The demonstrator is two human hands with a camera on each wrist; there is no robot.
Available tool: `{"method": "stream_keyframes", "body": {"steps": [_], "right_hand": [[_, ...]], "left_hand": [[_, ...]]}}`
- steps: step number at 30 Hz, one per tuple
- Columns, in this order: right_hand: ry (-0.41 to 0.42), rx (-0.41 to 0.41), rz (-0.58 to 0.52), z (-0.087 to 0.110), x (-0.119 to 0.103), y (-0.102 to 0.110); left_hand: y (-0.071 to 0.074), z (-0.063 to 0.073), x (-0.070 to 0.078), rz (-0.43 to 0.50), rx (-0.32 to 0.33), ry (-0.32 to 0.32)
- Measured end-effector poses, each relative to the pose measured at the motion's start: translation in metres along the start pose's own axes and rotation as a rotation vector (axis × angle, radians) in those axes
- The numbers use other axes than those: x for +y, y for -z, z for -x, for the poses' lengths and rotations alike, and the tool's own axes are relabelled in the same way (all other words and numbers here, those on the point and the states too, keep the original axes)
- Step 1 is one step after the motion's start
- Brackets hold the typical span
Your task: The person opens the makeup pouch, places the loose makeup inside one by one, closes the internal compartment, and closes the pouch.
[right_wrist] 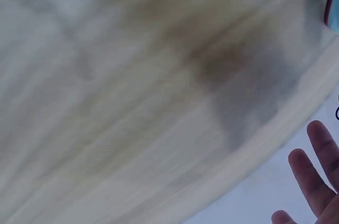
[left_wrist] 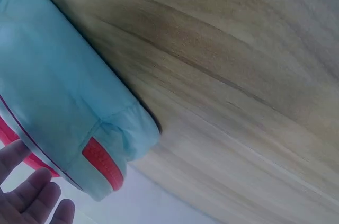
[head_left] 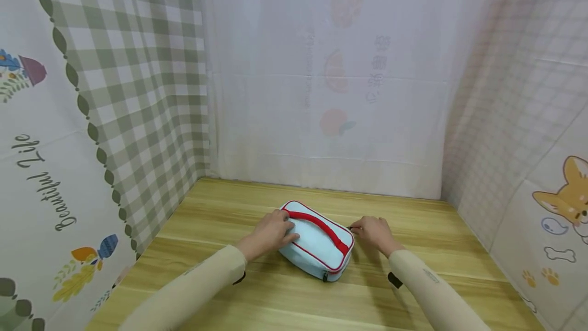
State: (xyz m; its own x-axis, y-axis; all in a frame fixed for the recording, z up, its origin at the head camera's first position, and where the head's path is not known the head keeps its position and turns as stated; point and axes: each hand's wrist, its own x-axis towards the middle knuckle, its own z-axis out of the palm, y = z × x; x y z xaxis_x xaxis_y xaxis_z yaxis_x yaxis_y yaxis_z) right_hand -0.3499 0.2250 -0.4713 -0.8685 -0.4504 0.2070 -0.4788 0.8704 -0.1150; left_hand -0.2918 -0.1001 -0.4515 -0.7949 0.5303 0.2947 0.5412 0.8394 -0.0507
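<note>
A light blue zippered pouch (head_left: pixel 314 249) with red piping lies on the wooden table, its red carrying strap (head_left: pixel 317 222) on top. My left hand (head_left: pixel 268 234) rests on the pouch's left end, fingers spread near one end of the strap. From the left wrist view, those fingers (left_wrist: pixel 37 197) look loosely extended beside the pouch's side, which bears a red tab (left_wrist: pixel 103 164). At the far right corner, my right hand (head_left: pixel 373 231) pinches a small dark zipper pull (head_left: pixel 350 228). Another black zipper pull (head_left: pixel 325 276) hangs at the near corner.
Wood-grain tabletop (head_left: pixel 220 203) surrounds the pouch. A green checked cloth (head_left: pixel 151 65) hangs on the left, a white cloth (head_left: pixel 275 116) at the back, and a cloth with a cartoon dog (head_left: pixel 571 193) on the right.
</note>
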Motion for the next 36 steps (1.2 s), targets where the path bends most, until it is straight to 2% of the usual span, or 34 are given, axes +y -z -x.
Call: {"method": "stream_keyframes", "body": {"steps": [6,11,13,16,20,24,26,36], "right_hand": [[-0.06,-0.007,-0.007,-0.012,-0.006,0.001],[-0.069,-0.018,-0.01,-0.015,-0.007,0.001],[-0.062,-0.021,-0.01,-0.014,-0.006,0.001],[-0.052,-0.027,-0.014,-0.014,-0.005,0.001],[-0.037,-0.028,-0.013,-0.014,-0.005,0.0],[-0.016,-0.018,-0.015,-0.013,-0.004,0.0],[-0.009,-0.015,-0.021,-0.012,-0.003,0.0],[0.04,-0.031,-0.037,-0.006,0.001,0.001]], "left_hand": [[0.001,0.0,0.001,-0.007,0.025,-0.032],[0.003,-0.012,-0.004,0.051,-0.001,0.022],[0.004,-0.018,-0.007,0.104,-0.015,0.05],[0.008,-0.029,-0.013,0.222,-0.072,0.075],[0.014,-0.043,-0.016,0.353,-0.188,0.064],[0.017,-0.05,-0.015,0.394,-0.285,0.039],[0.017,-0.051,-0.014,0.412,-0.318,0.052],[0.011,-0.051,-0.009,0.458,-0.354,0.128]]}}
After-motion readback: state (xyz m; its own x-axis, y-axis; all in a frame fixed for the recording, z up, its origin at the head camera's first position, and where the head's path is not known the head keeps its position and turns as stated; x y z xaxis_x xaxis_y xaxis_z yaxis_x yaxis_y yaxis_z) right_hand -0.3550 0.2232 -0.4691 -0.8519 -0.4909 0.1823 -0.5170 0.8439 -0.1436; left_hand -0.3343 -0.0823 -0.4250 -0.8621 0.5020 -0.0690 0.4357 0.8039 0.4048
